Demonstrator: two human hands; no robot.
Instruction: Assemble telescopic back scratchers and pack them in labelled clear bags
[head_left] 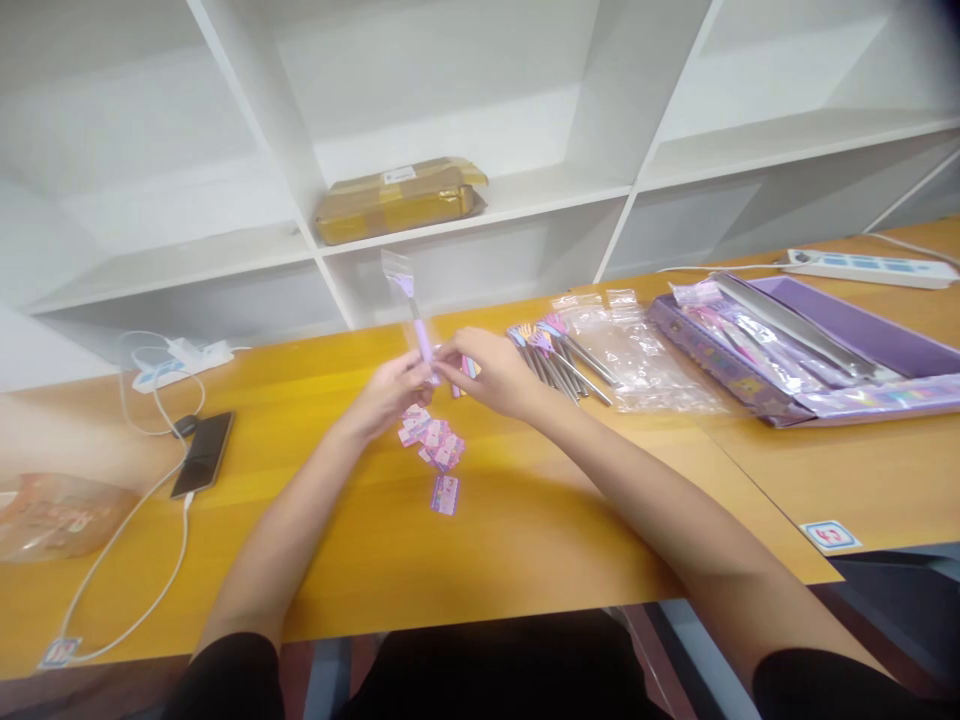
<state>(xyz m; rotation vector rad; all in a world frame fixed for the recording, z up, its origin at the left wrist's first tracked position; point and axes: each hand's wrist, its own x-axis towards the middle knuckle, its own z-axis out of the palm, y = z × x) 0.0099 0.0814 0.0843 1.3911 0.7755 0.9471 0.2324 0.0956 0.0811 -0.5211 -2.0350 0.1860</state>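
A purple back scratcher (pixel 422 338) with a small hand-shaped head stands nearly upright inside a narrow clear plastic bag (pixel 395 265). My left hand (pixel 394 392) is closed around the lower end of the bagged scratcher. Fingers pinched, my right hand (pixel 487 370) meets the left at that same lower end; the exact grip is partly hidden. Below my hands lies a loose pile of small pink and purple cards (pixel 435 440), with a single card (pixel 445 495) nearer to me. Several back scratchers (pixel 559 350) with coloured hand-shaped heads lie heaped beyond my right wrist.
Empty clear bags (pixel 645 355) lie right of the heap, beside an open purple box (pixel 780 405) holding bagged items. At left are a phone (pixel 204 455), white cables and a power strip (pixel 184 365). A taped parcel (pixel 401 200) sits on the white shelf.
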